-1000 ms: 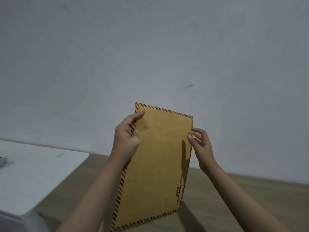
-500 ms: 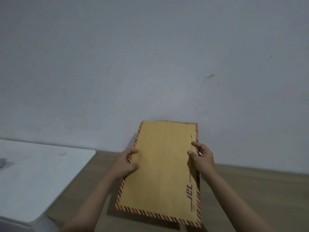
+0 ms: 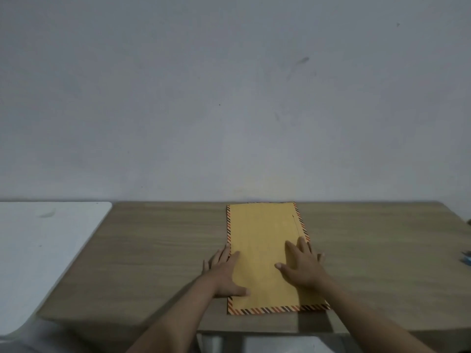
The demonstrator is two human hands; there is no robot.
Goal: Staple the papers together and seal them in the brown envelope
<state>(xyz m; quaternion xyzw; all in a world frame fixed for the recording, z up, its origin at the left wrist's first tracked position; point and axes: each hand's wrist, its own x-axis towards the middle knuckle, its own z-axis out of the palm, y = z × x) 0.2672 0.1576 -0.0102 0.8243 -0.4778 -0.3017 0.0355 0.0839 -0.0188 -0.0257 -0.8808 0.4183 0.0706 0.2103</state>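
So the brown envelope [image 3: 262, 253] is lying flat on the wooden desk [image 3: 158, 250], long edge running 12 to 6, its far end almost at the wall. Both hands are flat on it, fingers straight and spread, gripping nothing. The left hand [image 3: 224, 273] sits over the 9 o'clock edge, half on the desk, and the right hand [image 3: 302, 268] presses near the 3 o'clock edge. Looks to me like the pressing-flat bit right at the end of sealing, though the flap isn't visible, so I can't tell if it's actually closed. No loose papers or stapler showing; there's just a small blue thing [image 3: 467, 261] cut off at 3 o'clock. Next I'd run the palms toward 12 to smooth it, then check the flap.
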